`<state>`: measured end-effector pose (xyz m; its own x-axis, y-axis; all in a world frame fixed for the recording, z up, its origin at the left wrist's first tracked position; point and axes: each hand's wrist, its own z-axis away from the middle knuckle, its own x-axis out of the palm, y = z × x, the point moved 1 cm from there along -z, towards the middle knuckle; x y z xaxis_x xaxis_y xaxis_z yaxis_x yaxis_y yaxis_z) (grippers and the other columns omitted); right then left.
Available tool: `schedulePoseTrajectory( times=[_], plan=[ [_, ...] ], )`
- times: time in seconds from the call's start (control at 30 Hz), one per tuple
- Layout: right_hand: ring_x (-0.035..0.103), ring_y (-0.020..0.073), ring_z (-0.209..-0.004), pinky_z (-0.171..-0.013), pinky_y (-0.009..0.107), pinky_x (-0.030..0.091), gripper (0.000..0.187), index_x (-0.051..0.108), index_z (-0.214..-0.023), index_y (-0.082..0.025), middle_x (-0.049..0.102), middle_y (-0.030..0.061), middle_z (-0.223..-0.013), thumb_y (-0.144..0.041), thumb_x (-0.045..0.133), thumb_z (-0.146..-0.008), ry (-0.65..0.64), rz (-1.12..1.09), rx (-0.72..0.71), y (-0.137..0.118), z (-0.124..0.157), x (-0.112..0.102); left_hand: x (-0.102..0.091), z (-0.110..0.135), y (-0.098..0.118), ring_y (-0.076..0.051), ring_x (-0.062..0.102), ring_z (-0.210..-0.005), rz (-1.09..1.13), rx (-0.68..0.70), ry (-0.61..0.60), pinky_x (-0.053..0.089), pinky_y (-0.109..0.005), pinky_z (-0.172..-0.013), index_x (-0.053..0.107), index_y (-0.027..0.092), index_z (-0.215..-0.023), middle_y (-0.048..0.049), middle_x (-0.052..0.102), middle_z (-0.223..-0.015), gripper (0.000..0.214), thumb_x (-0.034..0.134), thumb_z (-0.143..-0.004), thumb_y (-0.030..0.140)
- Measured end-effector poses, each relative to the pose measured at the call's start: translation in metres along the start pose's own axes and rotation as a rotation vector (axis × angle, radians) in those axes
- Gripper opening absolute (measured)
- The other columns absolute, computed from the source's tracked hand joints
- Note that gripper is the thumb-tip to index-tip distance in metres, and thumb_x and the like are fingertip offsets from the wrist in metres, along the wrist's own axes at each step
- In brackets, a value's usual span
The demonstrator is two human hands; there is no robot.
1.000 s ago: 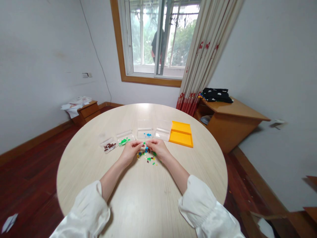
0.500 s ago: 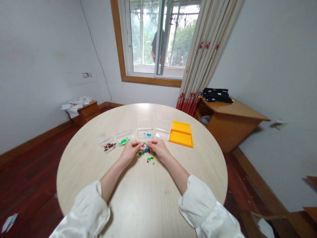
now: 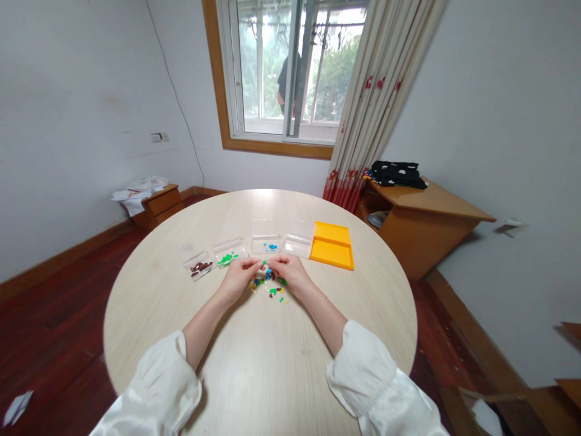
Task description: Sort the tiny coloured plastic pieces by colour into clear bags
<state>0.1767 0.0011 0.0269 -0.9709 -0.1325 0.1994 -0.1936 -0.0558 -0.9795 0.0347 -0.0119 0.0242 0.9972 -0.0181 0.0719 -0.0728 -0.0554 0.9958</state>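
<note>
My left hand [image 3: 239, 278] and my right hand [image 3: 290, 274] meet fingertip to fingertip above the middle of the table, both closed in a pinch. Between them shows a tiny green building brick [image 3: 264, 263], gripped from both sides. Beneath the hands lies a loose pile of small mixed bricks [image 3: 274, 291] in green, blue, yellow and brown, partly hidden by the fingers. Just beyond my left hand stands a clear box of green bricks [image 3: 227, 259]. Left of it is a clear box of brown bricks [image 3: 201, 267].
Behind my hands are a clear box with a few blue bricks [image 3: 271, 247], another clear box [image 3: 296, 245] and an open yellow case [image 3: 332, 252]. All stand on a round pale table [image 3: 254, 369]. A wooden desk [image 3: 426, 212] is at the right, by a curtain [image 3: 376, 91].
</note>
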Motion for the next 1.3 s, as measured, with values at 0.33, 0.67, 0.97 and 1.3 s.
schedulePoseTrajectory(
  times=[0.33,0.67,0.97,1.3],
  plan=[
    [0.039,0.0059,-0.046,-0.05,0.023,0.027,0.028,0.066,-0.057,-0.013,0.056,-0.0026,-0.048,-0.037,0.079,-0.048,-0.014,-0.001,0.001,0.0016,-0.0009,-0.0022,-0.0002,-0.0002,-0.0024,-0.012,0.054,-0.056,0.065,-0.038,-0.002,0.037,-0.022,-0.053,0.07,0.012,-0.066,-0.0068,0.067,-0.064,0.035,0.08,-0.051,0.041],
    [0.043,0.0072,-0.05,-0.052,0.023,0.031,0.026,0.07,-0.062,-0.013,0.062,0.0003,-0.055,-0.035,0.077,-0.049,-0.012,0.004,0.009,0.0015,-0.0011,-0.0022,-0.0017,-0.0018,-0.0041,-0.009,0.049,-0.051,0.072,-0.043,-0.007,0.033,-0.022,-0.052,0.069,0.011,-0.062,-0.0043,0.063,-0.06,0.03,0.078,-0.054,0.039],
    [0.044,0.0074,-0.049,-0.051,0.023,0.031,0.024,0.069,-0.061,-0.013,0.061,-0.0003,-0.054,-0.033,0.076,-0.049,-0.006,0.01,0.007,0.0029,-0.003,-0.0031,-0.0024,-0.0019,-0.0057,-0.009,0.051,-0.053,0.109,-0.046,-0.043,0.035,-0.022,-0.053,0.069,0.012,-0.063,-0.004,0.064,-0.061,0.029,0.08,-0.055,0.037],
    [0.047,0.0076,-0.051,-0.053,0.023,0.033,0.028,0.068,-0.061,-0.014,0.061,-0.0009,-0.055,-0.035,0.08,-0.046,-0.018,-0.042,0.019,0.0015,-0.0023,-0.0021,-0.0013,0.0005,-0.0022,-0.009,0.052,-0.054,0.214,-0.099,-0.091,0.038,-0.022,-0.054,0.07,0.012,-0.066,-0.0038,0.065,-0.063,0.033,0.084,-0.049,0.037]
  ],
)
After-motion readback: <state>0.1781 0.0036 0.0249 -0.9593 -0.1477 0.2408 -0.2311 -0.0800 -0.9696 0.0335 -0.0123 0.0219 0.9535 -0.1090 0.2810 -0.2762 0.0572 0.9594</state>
